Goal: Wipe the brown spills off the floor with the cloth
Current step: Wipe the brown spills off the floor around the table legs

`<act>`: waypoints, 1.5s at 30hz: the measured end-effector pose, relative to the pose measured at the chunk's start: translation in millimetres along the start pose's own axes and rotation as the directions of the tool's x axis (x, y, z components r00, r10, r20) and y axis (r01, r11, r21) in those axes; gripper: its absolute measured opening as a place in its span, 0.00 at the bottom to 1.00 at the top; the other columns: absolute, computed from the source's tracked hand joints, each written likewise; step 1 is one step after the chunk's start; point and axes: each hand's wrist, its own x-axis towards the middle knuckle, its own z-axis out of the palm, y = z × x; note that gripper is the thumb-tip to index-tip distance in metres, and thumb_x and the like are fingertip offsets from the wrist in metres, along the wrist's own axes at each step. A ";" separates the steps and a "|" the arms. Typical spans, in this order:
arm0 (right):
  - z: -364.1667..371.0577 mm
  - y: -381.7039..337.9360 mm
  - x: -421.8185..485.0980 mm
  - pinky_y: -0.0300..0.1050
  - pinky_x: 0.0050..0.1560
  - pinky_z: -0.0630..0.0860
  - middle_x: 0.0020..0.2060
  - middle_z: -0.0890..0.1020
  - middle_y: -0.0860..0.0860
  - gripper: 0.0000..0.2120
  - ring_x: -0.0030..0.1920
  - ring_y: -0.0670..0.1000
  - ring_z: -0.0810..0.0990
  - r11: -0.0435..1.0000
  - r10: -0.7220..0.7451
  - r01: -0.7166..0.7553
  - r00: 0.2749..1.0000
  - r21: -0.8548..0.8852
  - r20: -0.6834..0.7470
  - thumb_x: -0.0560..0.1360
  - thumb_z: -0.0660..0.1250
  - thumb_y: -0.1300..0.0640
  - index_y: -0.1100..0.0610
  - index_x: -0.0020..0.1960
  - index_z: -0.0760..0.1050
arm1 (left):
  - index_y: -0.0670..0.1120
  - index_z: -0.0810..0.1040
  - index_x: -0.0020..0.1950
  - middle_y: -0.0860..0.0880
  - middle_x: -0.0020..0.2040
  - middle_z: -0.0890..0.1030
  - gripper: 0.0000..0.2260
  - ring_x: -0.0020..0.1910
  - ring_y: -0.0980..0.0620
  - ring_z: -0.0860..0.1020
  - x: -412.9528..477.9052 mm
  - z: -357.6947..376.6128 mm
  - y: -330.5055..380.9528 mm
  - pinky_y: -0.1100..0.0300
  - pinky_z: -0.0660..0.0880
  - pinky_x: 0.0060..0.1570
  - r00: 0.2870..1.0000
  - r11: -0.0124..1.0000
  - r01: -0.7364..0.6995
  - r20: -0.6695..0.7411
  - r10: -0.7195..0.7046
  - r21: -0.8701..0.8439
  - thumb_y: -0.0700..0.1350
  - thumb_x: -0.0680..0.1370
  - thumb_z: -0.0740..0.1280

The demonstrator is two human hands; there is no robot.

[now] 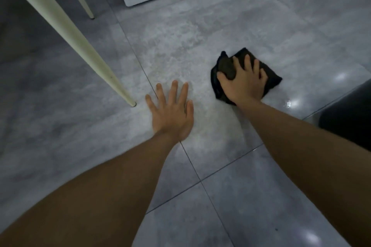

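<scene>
Down on the gray tiled floor, the fingers of the right hand are spread and curled over a black cloth, bunching a fold of it under the thumb and pressing the rest flat against the tile. The cloth lies directly beneath that hand, with its loose edges sticking out ahead and to the right of the fingertips. The left hand is flat on the floor with its fingers splayed and nothing in them, apparently just propping the person up, close to the foot of a cream table leg. Between the two hands runs a paler, streaky patch of tile; I can't pick out any clearly brown spill from here. A wet glint shows just to the right of the cloth, so the right hand is plainly the nearer one for any further stroke, and that would likely sweep sideways across the tile in front.
</scene>
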 end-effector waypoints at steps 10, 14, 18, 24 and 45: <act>-3.4 30.8 -37.5 0.59 0.76 0.58 0.80 0.65 0.53 0.36 0.80 0.59 0.61 0.970 -0.238 0.237 0.971 -0.051 -0.007 0.74 0.55 0.29 0.45 0.77 0.68 | 0.50 0.42 0.83 0.55 0.84 0.43 0.27 0.81 0.44 0.37 -3.2 -4.3 -5.7 0.36 0.37 0.76 0.998 0.996 -0.046 -0.039 0.043 -0.081 0.54 0.85 0.41; 10.2 -15.0 -34.6 0.59 0.79 0.52 0.82 0.59 0.53 0.36 0.82 0.58 0.54 0.988 -0.148 0.149 0.988 -0.050 0.033 0.77 0.55 0.29 0.44 0.81 0.61 | 0.49 0.48 0.83 0.54 0.84 0.48 0.26 0.82 0.48 0.40 1.6 -7.1 -12.9 0.40 0.36 0.77 0.997 0.982 -0.078 -0.037 0.073 -0.170 0.52 0.85 0.47; 14.2 -12.9 -123.8 0.58 0.77 0.59 0.79 0.67 0.53 0.33 0.79 0.58 0.63 0.904 -0.427 0.426 0.904 -0.036 -0.002 0.77 0.58 0.33 0.46 0.78 0.68 | 0.45 0.55 0.82 0.49 0.83 0.54 0.24 0.82 0.50 0.46 -4.3 -14.2 -23.4 0.46 0.39 0.79 0.987 0.935 -0.161 -0.073 0.145 -0.317 0.45 0.85 0.52; 7.9 7.9 -120.8 0.58 0.77 0.58 0.80 0.65 0.52 0.35 0.81 0.57 0.60 0.891 -0.448 0.451 0.892 -0.050 0.052 0.75 0.58 0.30 0.45 0.78 0.69 | 0.51 0.62 0.81 0.44 0.80 0.61 0.24 0.81 0.40 0.52 -67.6 -1.5 -62.1 0.41 0.47 0.79 0.988 0.984 -0.056 -0.149 0.030 -0.167 0.57 0.85 0.51; 6.1 21.2 -186.8 0.60 0.78 0.55 0.82 0.61 0.54 0.36 0.82 0.59 0.56 0.966 -0.250 0.251 0.968 -0.059 0.012 0.76 0.56 0.32 0.47 0.80 0.64 | 0.56 0.49 0.83 0.49 0.83 0.53 0.33 0.81 0.35 0.43 -94.2 1.0 -51.0 0.25 0.42 0.71 0.999 0.999 0.025 -0.047 -0.027 -0.024 0.68 0.80 0.43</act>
